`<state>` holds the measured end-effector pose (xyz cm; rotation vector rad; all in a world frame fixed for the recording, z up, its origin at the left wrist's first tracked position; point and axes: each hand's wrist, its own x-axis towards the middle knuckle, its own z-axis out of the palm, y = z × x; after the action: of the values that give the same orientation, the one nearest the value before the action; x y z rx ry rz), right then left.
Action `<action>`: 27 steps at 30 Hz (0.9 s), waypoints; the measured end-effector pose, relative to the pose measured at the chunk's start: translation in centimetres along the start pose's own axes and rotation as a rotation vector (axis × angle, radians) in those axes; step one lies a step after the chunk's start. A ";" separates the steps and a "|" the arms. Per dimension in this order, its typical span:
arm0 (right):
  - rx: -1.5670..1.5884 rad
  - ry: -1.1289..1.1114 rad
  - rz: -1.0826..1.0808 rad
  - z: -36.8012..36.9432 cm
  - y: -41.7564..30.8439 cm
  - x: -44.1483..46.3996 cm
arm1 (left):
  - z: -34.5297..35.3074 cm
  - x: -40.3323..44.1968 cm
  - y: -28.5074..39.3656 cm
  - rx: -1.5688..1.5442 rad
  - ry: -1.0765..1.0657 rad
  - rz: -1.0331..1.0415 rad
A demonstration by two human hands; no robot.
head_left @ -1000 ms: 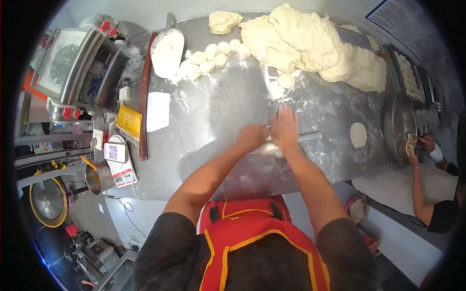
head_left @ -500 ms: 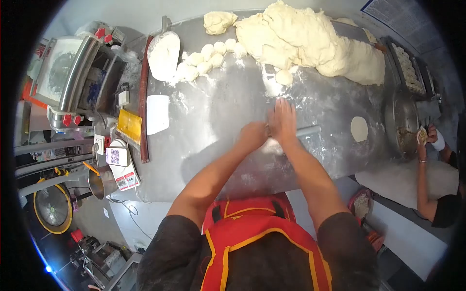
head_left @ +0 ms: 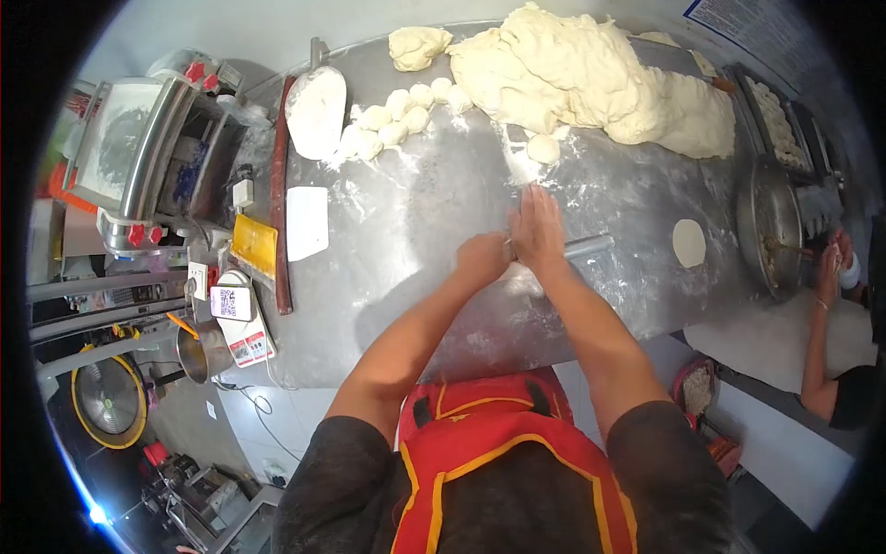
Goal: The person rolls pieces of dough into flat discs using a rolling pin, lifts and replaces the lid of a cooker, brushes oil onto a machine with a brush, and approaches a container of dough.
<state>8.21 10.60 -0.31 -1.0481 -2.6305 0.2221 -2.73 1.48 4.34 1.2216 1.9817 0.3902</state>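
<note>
On the floured metal worktable [head_left: 425,212], my right hand [head_left: 538,226] lies over a rolling pin [head_left: 589,246], palm down and fingers stretched forward. The pin's smooth grey end sticks out to the right. My left hand [head_left: 484,257] is closed just beside it, knuckles up; what its fingers hold is hidden. A pale patch [head_left: 524,280], dough or flour, shows below the two hands. Ahead of my right fingertips sits a small dough ball [head_left: 543,149]. A flat round dough wrapper [head_left: 688,243] lies off to the right.
A large dough mass [head_left: 591,78] fills the back, with several dough balls [head_left: 392,134] and a flour scoop [head_left: 317,111] to its left. A wooden stick [head_left: 281,203] lines the left edge. A metal bowl [head_left: 771,226] and a co-worker's hands [head_left: 835,263] are at right.
My hands stay at nearly the same spot, and the view has shifted slightly. More of the rolling pin's end shows. The co-worker's hands have moved away from the bowl, to the right.
</note>
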 end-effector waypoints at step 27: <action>0.233 -0.201 -0.180 -5.5 1.0 -17.5 | 9.0 13.1 7.3 -0.560 -0.053 0.660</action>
<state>22.75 -0.62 0.81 -0.7426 -2.7693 0.6047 5.21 15.24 -3.04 1.4434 1.2389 1.1363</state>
